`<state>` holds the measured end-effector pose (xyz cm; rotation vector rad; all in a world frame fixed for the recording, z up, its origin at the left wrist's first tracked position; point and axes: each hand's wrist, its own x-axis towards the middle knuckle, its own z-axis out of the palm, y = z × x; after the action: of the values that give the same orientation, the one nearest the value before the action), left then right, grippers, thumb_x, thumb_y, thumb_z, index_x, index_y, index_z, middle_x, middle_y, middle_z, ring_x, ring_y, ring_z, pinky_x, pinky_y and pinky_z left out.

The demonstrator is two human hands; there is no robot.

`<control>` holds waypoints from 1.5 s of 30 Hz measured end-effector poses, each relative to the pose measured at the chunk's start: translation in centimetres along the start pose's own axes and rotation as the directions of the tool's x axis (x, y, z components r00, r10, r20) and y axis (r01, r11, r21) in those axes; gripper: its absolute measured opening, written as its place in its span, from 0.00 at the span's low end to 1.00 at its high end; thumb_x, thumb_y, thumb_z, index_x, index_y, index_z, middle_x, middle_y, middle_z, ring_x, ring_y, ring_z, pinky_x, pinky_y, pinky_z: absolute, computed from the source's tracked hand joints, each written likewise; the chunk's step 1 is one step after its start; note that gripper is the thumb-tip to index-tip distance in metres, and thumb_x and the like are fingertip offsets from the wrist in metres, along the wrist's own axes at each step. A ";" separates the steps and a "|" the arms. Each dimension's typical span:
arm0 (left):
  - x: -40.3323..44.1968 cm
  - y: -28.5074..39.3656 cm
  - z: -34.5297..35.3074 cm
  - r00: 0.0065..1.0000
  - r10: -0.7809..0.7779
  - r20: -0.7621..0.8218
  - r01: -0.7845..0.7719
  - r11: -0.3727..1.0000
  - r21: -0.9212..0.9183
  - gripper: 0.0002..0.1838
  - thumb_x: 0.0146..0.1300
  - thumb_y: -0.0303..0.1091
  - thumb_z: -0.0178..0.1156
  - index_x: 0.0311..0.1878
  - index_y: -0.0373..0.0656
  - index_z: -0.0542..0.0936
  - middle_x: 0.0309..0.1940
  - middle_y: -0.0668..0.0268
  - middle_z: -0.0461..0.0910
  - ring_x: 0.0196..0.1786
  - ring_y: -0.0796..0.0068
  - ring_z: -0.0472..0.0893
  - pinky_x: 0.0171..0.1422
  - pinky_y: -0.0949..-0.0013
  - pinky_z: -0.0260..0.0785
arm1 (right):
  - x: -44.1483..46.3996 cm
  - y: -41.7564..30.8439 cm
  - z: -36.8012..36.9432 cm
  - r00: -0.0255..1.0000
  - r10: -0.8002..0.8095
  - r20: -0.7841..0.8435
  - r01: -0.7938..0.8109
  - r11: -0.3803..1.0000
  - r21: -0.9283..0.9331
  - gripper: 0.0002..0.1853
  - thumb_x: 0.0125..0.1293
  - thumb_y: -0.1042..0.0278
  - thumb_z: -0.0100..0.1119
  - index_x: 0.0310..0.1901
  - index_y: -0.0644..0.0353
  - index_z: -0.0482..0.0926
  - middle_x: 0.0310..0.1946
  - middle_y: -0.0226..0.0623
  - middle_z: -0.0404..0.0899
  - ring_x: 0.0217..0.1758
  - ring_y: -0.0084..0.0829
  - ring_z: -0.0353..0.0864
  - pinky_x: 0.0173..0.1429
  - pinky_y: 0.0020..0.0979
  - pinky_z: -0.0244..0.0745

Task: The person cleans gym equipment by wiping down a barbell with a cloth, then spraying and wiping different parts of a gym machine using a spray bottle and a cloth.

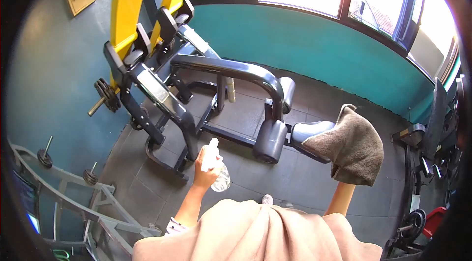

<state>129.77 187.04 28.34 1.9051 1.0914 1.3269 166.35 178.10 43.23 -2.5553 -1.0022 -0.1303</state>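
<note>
My left hand (204,175) is wrapped round the neck of a clear spray bottle (221,180) with a white spray head (210,153), held low in front of the machine. A brown-grey cloth (361,150) hangs over my right hand and hides its fingers; only the wrist and forearm show below it. The cloth's left edge overlaps the machine's blue-grey seat (309,131). Left of the seat are black padded rollers (270,141) on a dark curved frame (231,67).
Yellow machine arms (129,5) rise at the upper left beside weight plates (107,95). A grey metal rack (59,192) stands at the lower left. More equipment, a plate (415,221) and something red (434,221) are along the right edge. Windows line the teal wall (295,49).
</note>
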 end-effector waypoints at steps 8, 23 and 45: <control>7.8 0.1 9.9 0.990 0.076 -0.123 -0.070 0.996 0.052 0.17 0.45 0.17 0.55 0.42 0.34 0.76 0.36 0.54 0.75 0.40 0.53 0.76 0.46 0.59 0.71 | 9.2 1.1 4.5 1.000 -0.013 0.017 0.013 1.000 0.011 0.26 0.57 0.48 0.65 0.53 0.54 0.74 0.48 0.42 0.69 0.51 0.39 0.68 0.56 0.40 0.65; 20.7 -8.1 15.4 0.979 0.129 -0.159 -0.076 0.951 0.298 0.34 0.46 0.23 0.58 0.63 0.31 0.71 0.34 0.59 0.73 0.38 0.58 0.73 0.48 0.59 0.65 | 24.8 -5.6 11.0 0.991 -0.135 -0.023 0.136 0.990 0.036 0.33 0.57 0.45 0.65 0.60 0.52 0.69 0.58 0.44 0.61 0.60 0.44 0.59 0.63 0.46 0.59; 23.2 -7.7 14.0 0.670 -0.254 -0.698 0.355 0.935 0.000 0.35 0.50 0.16 0.57 0.67 0.37 0.68 0.46 0.67 0.76 0.39 0.84 0.73 0.45 0.79 0.68 | 36.2 -16.7 21.6 0.736 -0.675 -0.051 0.621 0.642 0.450 0.43 0.56 0.41 0.65 0.70 0.50 0.61 0.72 0.46 0.50 0.74 0.51 0.47 0.73 0.54 0.49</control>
<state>144.66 210.94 28.27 1.2007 1.8164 1.8485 180.74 220.57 36.90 -1.7024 -1.7478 0.0623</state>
